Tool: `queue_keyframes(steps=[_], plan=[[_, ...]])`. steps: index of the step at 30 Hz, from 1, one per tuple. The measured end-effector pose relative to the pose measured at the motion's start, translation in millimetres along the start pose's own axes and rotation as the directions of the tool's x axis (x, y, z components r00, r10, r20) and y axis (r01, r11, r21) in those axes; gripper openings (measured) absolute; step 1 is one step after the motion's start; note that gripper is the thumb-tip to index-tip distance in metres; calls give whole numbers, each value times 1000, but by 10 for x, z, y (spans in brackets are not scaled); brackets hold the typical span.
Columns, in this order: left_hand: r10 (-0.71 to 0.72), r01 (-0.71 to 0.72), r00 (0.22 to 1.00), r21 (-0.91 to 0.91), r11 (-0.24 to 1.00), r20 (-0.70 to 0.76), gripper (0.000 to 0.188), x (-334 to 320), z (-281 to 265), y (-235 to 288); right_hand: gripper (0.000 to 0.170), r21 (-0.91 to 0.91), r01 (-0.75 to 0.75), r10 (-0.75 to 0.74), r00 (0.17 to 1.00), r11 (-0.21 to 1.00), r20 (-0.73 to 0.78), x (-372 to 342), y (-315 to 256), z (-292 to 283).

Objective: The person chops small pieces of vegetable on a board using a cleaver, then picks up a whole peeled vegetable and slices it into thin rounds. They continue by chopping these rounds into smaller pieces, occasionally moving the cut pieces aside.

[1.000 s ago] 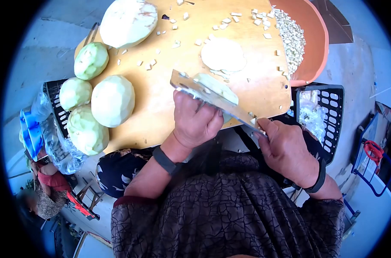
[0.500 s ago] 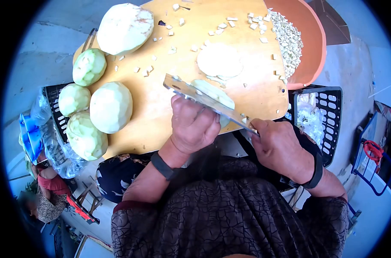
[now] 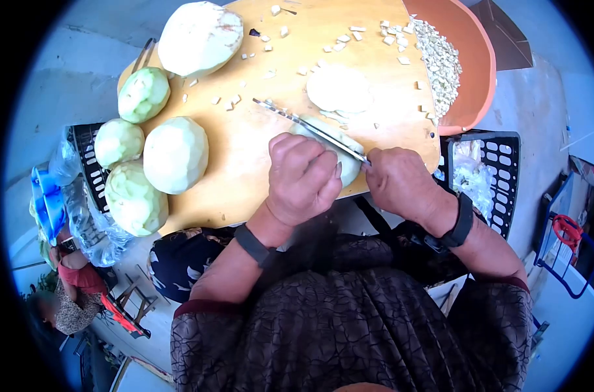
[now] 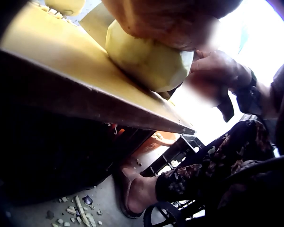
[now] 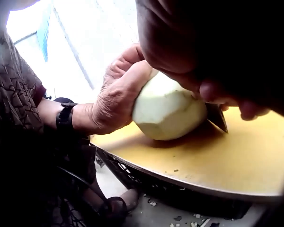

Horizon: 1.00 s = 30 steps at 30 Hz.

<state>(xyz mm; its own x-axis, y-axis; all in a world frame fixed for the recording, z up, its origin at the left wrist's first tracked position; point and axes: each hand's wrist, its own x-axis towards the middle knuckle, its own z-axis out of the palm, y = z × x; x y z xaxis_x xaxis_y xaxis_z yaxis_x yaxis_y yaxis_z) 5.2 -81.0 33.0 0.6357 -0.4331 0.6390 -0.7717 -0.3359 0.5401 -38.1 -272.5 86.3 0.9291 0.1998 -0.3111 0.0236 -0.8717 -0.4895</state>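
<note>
Wooden table [image 3: 241, 166] underneath, the left hand [image 3: 301, 181] grasps a pale peeled vegetable [image 5: 165, 111] while the right hand [image 3: 404, 184] grips a knife [image 3: 316, 131].

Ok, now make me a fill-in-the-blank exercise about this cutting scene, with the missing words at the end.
1. The left hand holds a vegetable, while the knife is in the ____ hand.
2. At the head view's left, ____ peeled vegetables sit clustered.
3. The bowl with diced pieces is coloured ____.
4. The band on each wrist is coloured ____.

Missing words: right; five; orange; black.
</note>
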Motion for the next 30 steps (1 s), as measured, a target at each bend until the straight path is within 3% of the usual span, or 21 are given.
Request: queue_keyframes(steps=[5, 9, 12, 18, 21, 24, 30], plan=[[1, -1, 1000, -13, 1000, -26, 26, 8, 10, -20, 14, -11, -12, 12, 999, 1000, 33, 22, 42, -78], [-1, 1, 1000, -13, 1000, -17, 27, 3, 0, -20, 18, 29, -138, 136, 988, 990, 71, 89, 32, -209], [-3, 2, 1000, -11, 1000, -20, 27, 4, 1, -13, 17, 1, -128, 127, 990, 992, 62, 80, 49, -244], [-3, 3, 1000, -3, 1000, -16, 26, 2, -6, -12, 27, 50, -40, 46, 993, 998, -111, -23, 72, -130], [-4, 4, 1000, 4, 1000, -14, 26, 8, -7, -8, 31, 96, -20, 28, 996, 995, -80, -85, 11, -250], [-2, 2, 1000, 3, 1000, -10, 25, 0, -7, -13, 29, 100, 21, -2, 982, 995, -187, -160, 4, -250], [-32, 31, 999, -21, 999, -18, 28, -25, -8, -15, 11, 179, 20, 19, 976, 984, -217, -277, -113, -444]])
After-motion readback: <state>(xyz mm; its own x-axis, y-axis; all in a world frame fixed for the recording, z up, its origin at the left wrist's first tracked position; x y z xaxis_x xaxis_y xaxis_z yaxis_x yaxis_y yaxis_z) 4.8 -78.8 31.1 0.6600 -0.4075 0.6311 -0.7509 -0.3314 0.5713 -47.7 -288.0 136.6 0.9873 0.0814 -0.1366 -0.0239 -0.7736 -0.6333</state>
